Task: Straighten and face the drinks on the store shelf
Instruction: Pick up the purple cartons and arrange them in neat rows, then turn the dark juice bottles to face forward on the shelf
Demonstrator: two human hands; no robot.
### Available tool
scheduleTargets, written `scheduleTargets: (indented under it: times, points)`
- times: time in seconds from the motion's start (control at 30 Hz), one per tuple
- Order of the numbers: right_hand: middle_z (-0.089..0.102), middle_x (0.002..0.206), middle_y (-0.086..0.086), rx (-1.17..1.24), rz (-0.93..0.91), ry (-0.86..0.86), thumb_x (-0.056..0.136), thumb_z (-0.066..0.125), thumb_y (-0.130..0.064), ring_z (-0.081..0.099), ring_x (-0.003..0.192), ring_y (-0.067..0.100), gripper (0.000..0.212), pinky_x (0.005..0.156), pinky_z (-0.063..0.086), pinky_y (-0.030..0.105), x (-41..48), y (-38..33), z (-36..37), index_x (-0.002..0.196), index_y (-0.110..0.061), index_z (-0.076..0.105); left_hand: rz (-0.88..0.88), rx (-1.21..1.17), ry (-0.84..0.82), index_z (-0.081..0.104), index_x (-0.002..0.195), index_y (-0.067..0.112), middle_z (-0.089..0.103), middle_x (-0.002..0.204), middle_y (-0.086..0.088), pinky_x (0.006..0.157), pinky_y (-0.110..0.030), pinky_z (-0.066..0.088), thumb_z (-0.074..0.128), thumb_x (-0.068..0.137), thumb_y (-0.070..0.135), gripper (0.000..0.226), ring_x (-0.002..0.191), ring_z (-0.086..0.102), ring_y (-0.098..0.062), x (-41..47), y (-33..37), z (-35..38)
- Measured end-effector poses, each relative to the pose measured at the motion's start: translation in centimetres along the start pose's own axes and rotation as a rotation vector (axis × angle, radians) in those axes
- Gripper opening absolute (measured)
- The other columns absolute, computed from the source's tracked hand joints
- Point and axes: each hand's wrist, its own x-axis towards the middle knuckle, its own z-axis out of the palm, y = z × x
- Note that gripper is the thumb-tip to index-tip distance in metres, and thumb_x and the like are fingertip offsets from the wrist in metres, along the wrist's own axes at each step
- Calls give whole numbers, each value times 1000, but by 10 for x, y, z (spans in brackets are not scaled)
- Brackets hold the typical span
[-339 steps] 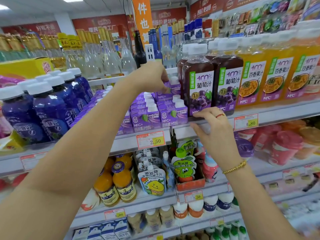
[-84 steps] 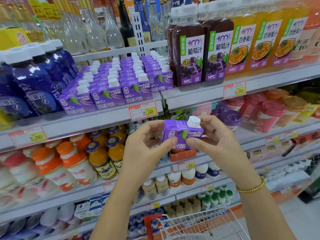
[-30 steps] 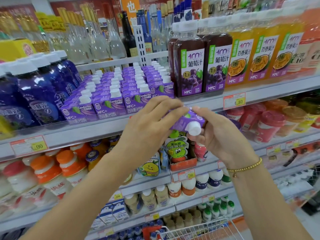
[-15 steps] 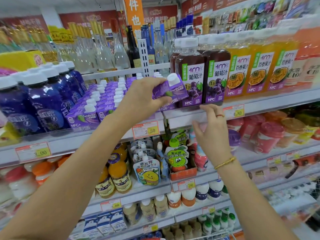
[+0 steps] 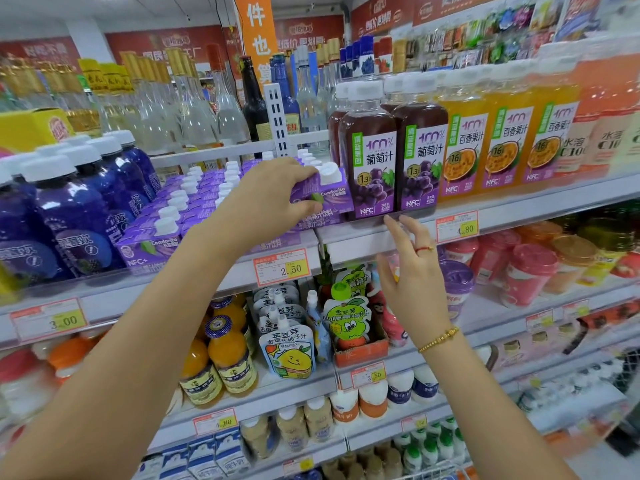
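Purple juice carton (image 5: 329, 194), top-shelf front row, beside grape juice bottles (image 5: 369, 161).
Left hand (image 5: 266, 202) grips carton; right hand (image 5: 412, 271) open, fingertips at shelf edge (image 5: 502, 211).

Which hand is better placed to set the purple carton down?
Left. The left hand grips the carton at the row's front, beside the grape bottles; the right hand is open, near the shelf edge.

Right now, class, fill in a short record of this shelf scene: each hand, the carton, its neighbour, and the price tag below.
Left hand: grips purple carton
Carton: white cap up, label facing out, at the front of its row
Neighbour: grape juice bottle, just right of the carton
Right hand: open, fingertips at shelf edge under the bottles
Price tag: 2.50, below the cartons
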Motion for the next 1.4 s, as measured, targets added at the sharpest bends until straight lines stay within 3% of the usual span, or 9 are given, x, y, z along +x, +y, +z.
scheduleTargets:
  times: [0.33, 0.47, 0.67, 0.87, 1.0, 1.13, 1.23, 1.33, 1.4]
  points:
    - [42, 137, 10, -3, 0, 7, 88, 62, -13, 47, 121, 27, 49, 78, 53, 31, 1, 1, -1, 135, -13, 49, 21, 110, -208, 47, 139, 19, 53, 126, -9, 93, -32, 36, 58, 90, 42, 55, 117, 47, -26, 13, 3, -8]
    - [41, 138, 9, 3, -9, -12, 89, 61, -14, 47, 122, 27, 49, 79, 53, 32, 1, 4, -3, 136, -14, 48, 23, -4, -153, 54, 132, 15, 59, 122, -7, 83, -23, 32, 64, 88, 37, 51, 110, 52, -21, 9, 4, -13]
    - [40, 140, 9, 11, 1, -32, 89, 60, -15, 44, 124, 27, 50, 81, 54, 34, 1, 4, -4, 137, -15, 46, -22, -11, -106, 56, 130, 10, 61, 121, -9, 85, -24, 36, 65, 87, 36, 50, 92, 60, -21, 10, 5, -10]
    - [39, 140, 9, 8, 0, -52, 88, 61, -12, 44, 125, 27, 51, 78, 54, 33, 0, 3, -5, 137, -15, 46, -70, -3, -185, 52, 134, 10, 56, 132, -10, 97, -29, 36, 64, 88, 36, 54, 121, 49, -25, 13, 0, 10]
    - [38, 142, 9, 23, 4, -64, 88, 61, -11, 42, 128, 25, 53, 81, 54, 32, -1, 3, -6, 139, -14, 45, -106, 19, -212, 51, 136, 15, 51, 128, -11, 95, -29, 34, 64, 87, 37, 54, 119, 47, -27, 10, 2, 17]
    - [36, 144, 9, 41, 6, -80, 88, 61, -11, 41, 129, 22, 54, 84, 51, 30, -2, 3, -7, 139, -14, 44, -157, 53, -128, 69, 114, 12, 61, 114, -11, 87, -33, 43, 67, 85, 39, 40, 105, 55, -27, 13, 4, 13]
    - [33, 147, 7, 55, 9, -95, 89, 60, -12, 41, 130, 20, 53, 82, 50, 26, -4, 2, -9, 140, -15, 44, -182, -180, -54, 69, 113, 13, 67, 95, -3, 69, -22, 40, 65, 87, 39, 37, 82, 59, -13, 17, 15, 9]
    - [31, 149, 5, 64, 28, -110, 90, 60, -14, 40, 131, 20, 53, 79, 48, 23, -4, 0, -11, 140, -17, 42, -257, -513, -3, 56, 125, 16, 62, 109, 7, 80, -20, 46, 69, 79, 50, 59, 95, 60, -6, 27, 31, 8]
    - [29, 150, 4, 66, 42, -124, 91, 59, -15, 39, 132, 19, 52, 80, 46, 22, -4, -1, -13, 141, -17, 42, -306, -588, 18, 54, 107, 19, 62, 97, 11, 75, -15, 49, 73, 76, 49, 46, 87, 59, -2, 37, 37, 10]
